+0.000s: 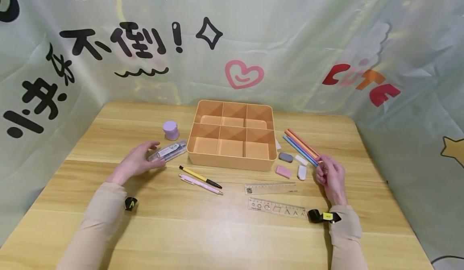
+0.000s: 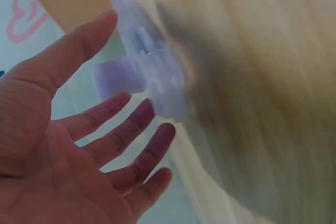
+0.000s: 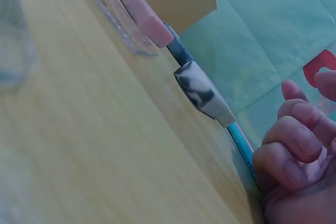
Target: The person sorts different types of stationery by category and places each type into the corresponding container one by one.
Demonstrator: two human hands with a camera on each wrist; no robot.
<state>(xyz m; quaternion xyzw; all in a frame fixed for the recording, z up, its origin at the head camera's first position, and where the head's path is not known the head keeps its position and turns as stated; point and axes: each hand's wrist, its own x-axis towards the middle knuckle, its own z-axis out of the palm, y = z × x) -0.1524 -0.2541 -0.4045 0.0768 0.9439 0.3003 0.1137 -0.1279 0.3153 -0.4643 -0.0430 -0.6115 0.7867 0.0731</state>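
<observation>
My left hand [image 1: 135,162] is spread beside a clear plastic case [image 1: 168,150], thumb and fingers apart. The left wrist view shows the case [image 2: 152,61] in front of the thumb and fingertips, with nothing held in the palm. On the right, my right hand [image 1: 331,176] is at the near ends of several coloured pencils [image 1: 300,146]. Its fingers [image 3: 294,137] are curled, and a blue pencil [image 3: 241,145] runs behind the lowest ones. Whether they grip the pencils is hidden. Several erasers [image 1: 285,157] lie left of that hand.
A six-compartment orange organizer box [image 1: 232,162] stands at the back middle. A purple round object [image 1: 170,130] is at its left. Yellow and pink pens [image 1: 200,183] lie in front, with two clear rulers [image 1: 277,208] towards the right. A printed cloth hangs behind the table [image 1: 174,237].
</observation>
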